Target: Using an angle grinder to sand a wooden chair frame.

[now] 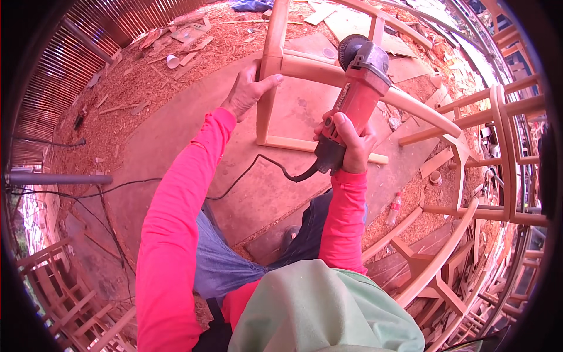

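Observation:
My right hand (355, 141) is wrapped round the body of a red angle grinder (356, 97). Its dark round disc (352, 50) is at the far end, close over the seat rail of a wooden chair frame (311, 68); whether they touch I cannot tell. A black cord runs from the grinder's rear end toward the left. My left hand (252, 91) grips the chair frame's upright at the joint with the rail, thumb on the near face and the other fingers partly hidden behind the wood.
More wooden chair frames (505, 152) stand at the right, with others at lower left. Wood shavings and offcuts cover the ground around a flat board (170, 141). A white cup (172, 61) lies at upper left, and a plastic bottle (394, 208) at right. The power cord (234, 185) crosses the board.

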Motion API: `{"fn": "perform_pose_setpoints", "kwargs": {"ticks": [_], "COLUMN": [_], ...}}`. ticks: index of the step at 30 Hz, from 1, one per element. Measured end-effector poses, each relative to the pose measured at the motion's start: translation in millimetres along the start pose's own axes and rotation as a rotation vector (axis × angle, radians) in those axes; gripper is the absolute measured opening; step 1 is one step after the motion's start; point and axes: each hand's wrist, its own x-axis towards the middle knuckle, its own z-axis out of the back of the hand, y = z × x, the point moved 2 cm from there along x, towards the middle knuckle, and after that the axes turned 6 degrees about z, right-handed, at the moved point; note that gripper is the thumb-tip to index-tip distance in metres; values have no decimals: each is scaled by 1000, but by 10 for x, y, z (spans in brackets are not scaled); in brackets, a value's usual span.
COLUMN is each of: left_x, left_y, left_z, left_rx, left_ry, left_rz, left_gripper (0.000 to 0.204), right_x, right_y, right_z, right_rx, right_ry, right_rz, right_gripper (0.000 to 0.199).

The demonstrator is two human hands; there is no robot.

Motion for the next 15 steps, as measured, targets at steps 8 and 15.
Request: {"fn": "perform_pose_setpoints", "kwargs": {"ticks": [8,15], "left_x": [-211,-213], "left_y": [103,165], "left_z": [29,56], "left_rx": [193,213], "left_ry": [-100,-117], "left_rz": [-13,-12], "left_gripper": [55,56], "right_x": [10,-49], "right_y": [-49,-16], "right_z": [-42,-66], "right_rx": [14,79], "right_ry": [24,23], "right_rz": [-1,-7], "right_gripper": [33,32]}}
